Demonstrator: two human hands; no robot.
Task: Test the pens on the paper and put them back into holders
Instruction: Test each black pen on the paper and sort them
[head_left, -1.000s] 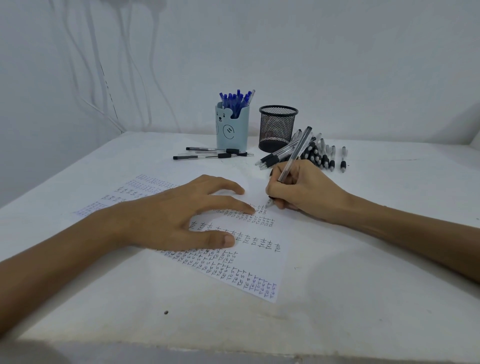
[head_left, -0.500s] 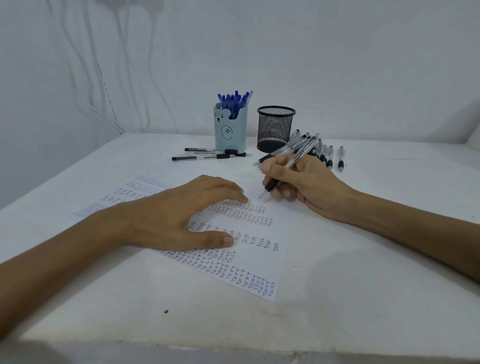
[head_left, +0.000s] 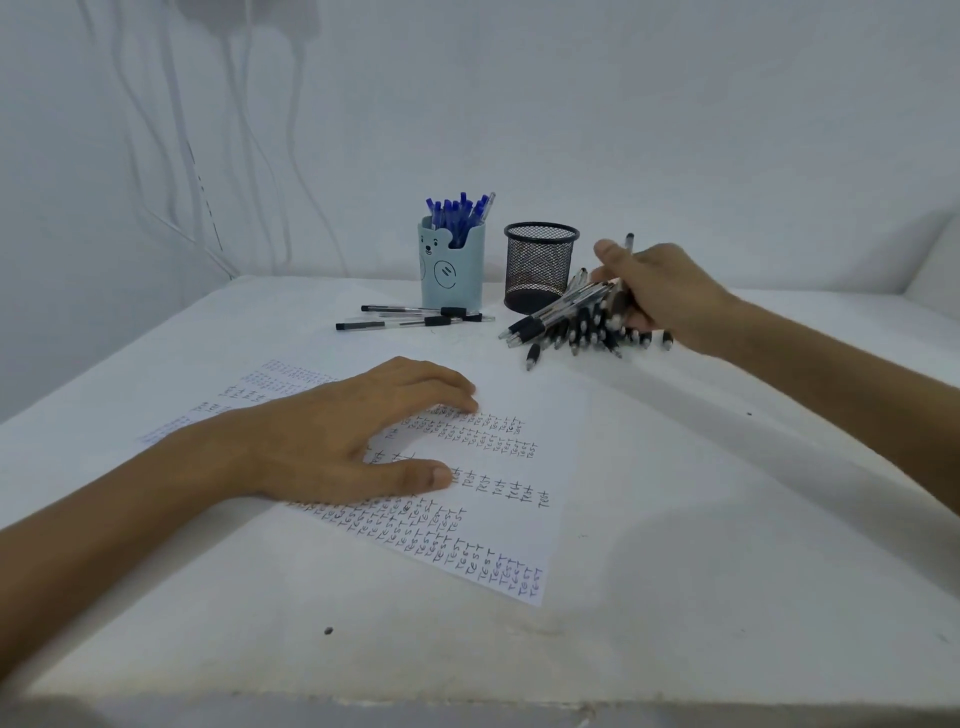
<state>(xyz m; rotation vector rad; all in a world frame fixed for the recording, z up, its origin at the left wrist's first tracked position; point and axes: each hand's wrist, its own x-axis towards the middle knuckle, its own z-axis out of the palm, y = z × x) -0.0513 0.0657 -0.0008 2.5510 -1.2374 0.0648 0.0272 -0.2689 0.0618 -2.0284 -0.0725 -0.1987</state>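
The setting is a plain writing station of the office or study kind. A white desk (head_left: 727, 519) stands against a bare white wall (head_left: 675, 130). It carries a pale blue bear-faced holder (head_left: 451, 270), a black mesh holder (head_left: 540, 265), a sheet of paper (head_left: 540, 405) filled with handwritten test words, and loose pens (head_left: 571, 325). Thin cables (head_left: 156, 130) hang down the wall.

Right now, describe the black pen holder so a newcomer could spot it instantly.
At the far edge of the table stand two holders. The black holder is the right one, beside the loose pen pile. Unlike the blue bear-faced holder, it is see-through wire mesh.
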